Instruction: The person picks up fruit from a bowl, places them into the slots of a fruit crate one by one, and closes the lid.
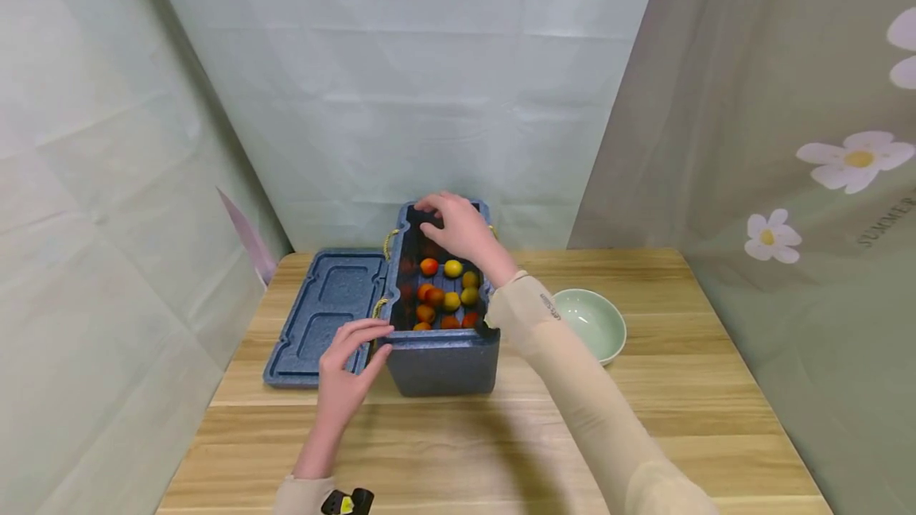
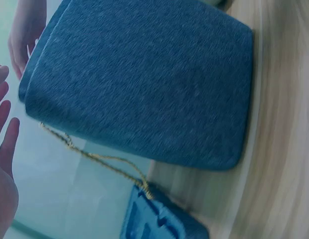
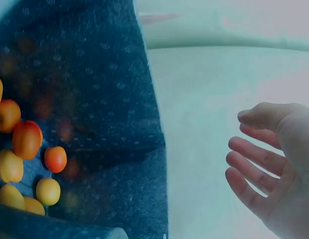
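Observation:
A deep dark blue box (image 1: 445,372) stands uncovered on the wooden table, small red, orange and yellow fruits (image 1: 452,301) lying on its floor. Over the box's far end is my right hand (image 1: 461,227), fingers loosely bent and nothing held. The right wrist view shows this same hand (image 3: 274,164) with its palm bare, above the level of the fruits (image 3: 27,139). My left hand (image 1: 343,372) is at the near left corner of the rim, thumb and fingers spread. In the left wrist view its fingers (image 2: 6,124) are beside the box's upper edge, holding nothing.
Left of the box lies its blue lid (image 1: 336,315), with recessed panels facing up. Yellow cords (image 1: 380,307) hang along the box's left side. A pale green bowl (image 1: 590,324) sits to the right, partly behind my right sleeve. Light curtains surround the table (image 1: 680,420).

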The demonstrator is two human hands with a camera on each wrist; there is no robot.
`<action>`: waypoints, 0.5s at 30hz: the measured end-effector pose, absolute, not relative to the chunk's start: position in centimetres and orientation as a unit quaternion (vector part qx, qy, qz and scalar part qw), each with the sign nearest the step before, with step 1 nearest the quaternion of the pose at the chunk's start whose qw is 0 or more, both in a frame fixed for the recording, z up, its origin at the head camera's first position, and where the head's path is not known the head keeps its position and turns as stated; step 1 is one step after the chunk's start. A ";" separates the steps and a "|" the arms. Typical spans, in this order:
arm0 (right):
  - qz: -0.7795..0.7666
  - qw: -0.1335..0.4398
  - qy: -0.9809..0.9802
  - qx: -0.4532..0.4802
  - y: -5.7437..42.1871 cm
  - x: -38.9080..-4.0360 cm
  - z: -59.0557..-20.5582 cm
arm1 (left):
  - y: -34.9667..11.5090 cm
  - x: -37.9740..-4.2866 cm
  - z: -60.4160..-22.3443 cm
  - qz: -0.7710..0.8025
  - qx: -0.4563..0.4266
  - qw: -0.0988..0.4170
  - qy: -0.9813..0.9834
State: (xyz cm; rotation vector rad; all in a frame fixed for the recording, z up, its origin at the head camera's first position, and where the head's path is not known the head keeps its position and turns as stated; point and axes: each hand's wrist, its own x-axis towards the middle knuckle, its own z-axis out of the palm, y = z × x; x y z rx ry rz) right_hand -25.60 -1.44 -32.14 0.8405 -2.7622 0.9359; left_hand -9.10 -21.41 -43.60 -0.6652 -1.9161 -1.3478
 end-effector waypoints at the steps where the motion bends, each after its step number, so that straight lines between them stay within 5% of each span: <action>1: 0.313 0.057 -0.907 0.275 -1.4 -25.3 -32.1 | -21.6 -8.9 -43.2 -0.519 -0.256 0.345 -0.739; 15: 0.362 0.168 -0.880 0.257 -2.0 -20.7 -33.0 | -28.5 -9.7 -41.0 -0.469 -0.220 0.344 -0.783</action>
